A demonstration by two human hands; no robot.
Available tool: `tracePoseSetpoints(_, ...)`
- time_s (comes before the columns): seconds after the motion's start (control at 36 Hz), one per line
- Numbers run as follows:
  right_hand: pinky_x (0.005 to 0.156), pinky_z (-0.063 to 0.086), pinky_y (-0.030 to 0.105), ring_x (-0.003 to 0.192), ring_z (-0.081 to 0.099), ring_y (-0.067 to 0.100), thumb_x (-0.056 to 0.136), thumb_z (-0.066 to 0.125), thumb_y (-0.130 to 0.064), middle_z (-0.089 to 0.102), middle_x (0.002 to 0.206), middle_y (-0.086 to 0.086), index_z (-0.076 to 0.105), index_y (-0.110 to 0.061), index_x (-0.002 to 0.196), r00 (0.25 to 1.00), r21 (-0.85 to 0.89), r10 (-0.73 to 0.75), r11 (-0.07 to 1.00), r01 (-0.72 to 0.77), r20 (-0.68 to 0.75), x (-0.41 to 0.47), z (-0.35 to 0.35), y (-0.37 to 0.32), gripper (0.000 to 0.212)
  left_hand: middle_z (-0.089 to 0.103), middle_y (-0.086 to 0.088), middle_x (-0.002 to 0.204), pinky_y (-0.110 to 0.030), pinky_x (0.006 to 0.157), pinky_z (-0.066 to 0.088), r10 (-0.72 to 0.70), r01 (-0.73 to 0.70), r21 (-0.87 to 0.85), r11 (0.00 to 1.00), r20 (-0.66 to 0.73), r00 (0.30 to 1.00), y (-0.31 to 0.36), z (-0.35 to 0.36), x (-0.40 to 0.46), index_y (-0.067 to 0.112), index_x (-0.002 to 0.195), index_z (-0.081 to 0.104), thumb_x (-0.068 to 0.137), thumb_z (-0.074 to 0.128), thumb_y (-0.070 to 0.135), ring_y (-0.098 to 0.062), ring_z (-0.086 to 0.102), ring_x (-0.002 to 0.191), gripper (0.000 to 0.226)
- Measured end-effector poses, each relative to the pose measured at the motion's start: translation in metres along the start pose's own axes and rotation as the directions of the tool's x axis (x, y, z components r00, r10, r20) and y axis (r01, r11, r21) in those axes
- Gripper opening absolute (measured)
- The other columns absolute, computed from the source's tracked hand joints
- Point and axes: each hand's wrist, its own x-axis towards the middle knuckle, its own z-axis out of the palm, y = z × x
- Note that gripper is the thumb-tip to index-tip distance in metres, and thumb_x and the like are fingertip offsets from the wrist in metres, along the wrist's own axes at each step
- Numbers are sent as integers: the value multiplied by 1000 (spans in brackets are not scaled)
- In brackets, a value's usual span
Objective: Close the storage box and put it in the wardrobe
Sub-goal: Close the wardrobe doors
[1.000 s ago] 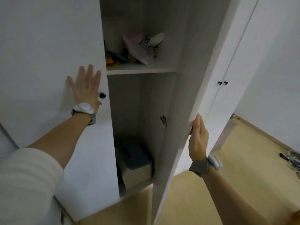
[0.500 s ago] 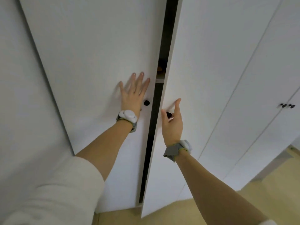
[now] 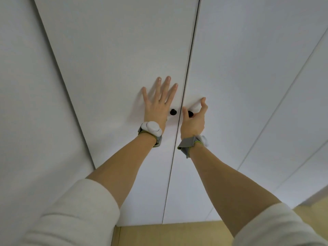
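The storage box is hidden behind the tall white wardrobe doors (image 3: pixel 124 50). Our left hand (image 3: pixel 157 105) lies flat, fingers spread. Our right hand (image 3: pixel 194 118) curls open by a round black knob (image 3: pixel 190 113). Yellow wooden floor (image 3: pixel 168 233) below.

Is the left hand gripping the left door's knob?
No, the left hand lies flat with fingers spread on the left door, and the left knob sits uncovered beside it.

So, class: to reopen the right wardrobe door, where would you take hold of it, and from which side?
Grip the small dark round knob at the right door's inner edge, pinching it from the front. The panel is flat and shut flush against the left door, so probably nothing else gives purchase. The right hand is already there.
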Motion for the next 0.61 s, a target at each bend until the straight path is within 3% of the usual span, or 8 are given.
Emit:
tracePoseSetpoints(0.14,89,57,48,105,69,25,97,65,-38,66,129,7,18,-60,146,1000,3,8,1000,-8,0,4,4,1,72,-9,-9,175,-70,117,24,-1,1,-8,1000,4,1000,3,0,0,23,167,-9,75,87,43,-38,2,161,134)
tracePoseSetpoints(0.25,89,56,43,106,68,23,98,65,-37,65,132,-2,18,-56,149,1000,6,8,1000,-8,3,4,2,-4,71,-9,-9,175,-70,117,24,0,0,-12,1000,0,1000,3,-2,1,23,167,-9,75,87,42,-38,2,161,135)
tracePoseSetpoints(0.36,80,54,36,100,69,24,97,66,-37,67,126,6,18,-53,150,999,-25,-5,1000,6,41,6,-4,-3,73,-10,-9,175,-69,117,25,-3,3,-10,1000,4,1000,3,-2,1,23,167,-9,75,87,43,-38,2,161,135)
tracePoseSetpoints(0.44,77,57,37,86,69,19,96,68,-37,71,103,4,18,-48,155,997,-77,-34,996,40,73,4,-12,-2,78,-10,-10,175,-70,116,24,1,-1,-23,1000,-4,1000,3,1,0,22,167,-9,78,86,38,-39,2,161,132)
tracePoseSetpoints(0.5,70,53,30,75,65,12,97,67,-35,64,83,-4,21,-42,158,993,-97,-54,993,64,100,4,-20,-5,77,-9,-10,175,-72,116,23,4,-4,-62,998,-6,1000,2,2,1,22,168,-7,78,87,32,-40,2,161,130)
tracePoseSetpoints(0.61,74,52,29,88,67,10,97,65,-41,66,99,-12,27,-45,154,986,-125,-80,987,99,145,1,-39,-9,68,-8,-9,175,-73,116,19,3,-6,-153,988,-18,1000,1,1,2,23,168,-2,79,83,14,-40,1,161,124)
